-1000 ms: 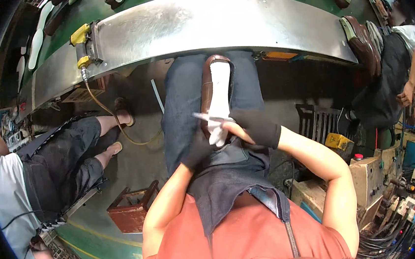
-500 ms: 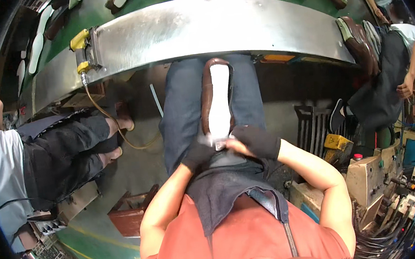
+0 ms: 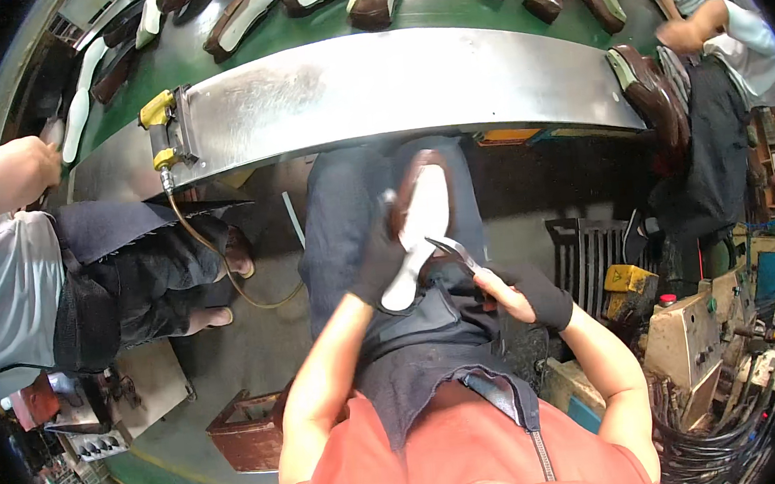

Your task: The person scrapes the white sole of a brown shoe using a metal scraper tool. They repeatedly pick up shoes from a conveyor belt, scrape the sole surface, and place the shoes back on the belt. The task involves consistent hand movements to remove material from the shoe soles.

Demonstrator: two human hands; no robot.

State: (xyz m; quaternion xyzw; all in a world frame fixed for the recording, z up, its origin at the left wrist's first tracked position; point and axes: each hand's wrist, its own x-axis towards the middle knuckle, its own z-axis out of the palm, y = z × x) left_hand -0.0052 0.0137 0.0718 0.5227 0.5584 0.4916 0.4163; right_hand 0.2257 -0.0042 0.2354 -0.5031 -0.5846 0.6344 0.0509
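Observation:
A brown leather shoe (image 3: 432, 159) with a white insole (image 3: 423, 207) on its bottom is held over my lap, sole up and tilted. My left hand (image 3: 380, 259), in a dark fingerless glove, is closed around its left side. The narrow end of the insole slants down toward my apron. In my right hand (image 3: 523, 296), also gloved, are metal pincers (image 3: 458, 252); their curved jaws touch or hang just over the middle of the insole. Part of the handles is hidden by my fingers.
A metal ledge (image 3: 328, 90) runs across in front of me, bearing a yellow air stapler (image 3: 159, 133) with a hose. Beyond it, several brown shoes (image 3: 243, 17) lie on a green belt (image 3: 460, 19). Co-workers (image 3: 124, 283) sit on both sides. A machine (image 3: 690, 331) stands right.
The shoe has turned from upright to tilted, and my left hand has moved up its side. My right hand has left the shoe's end and now shows pincers. The left co-worker's hand has risen.

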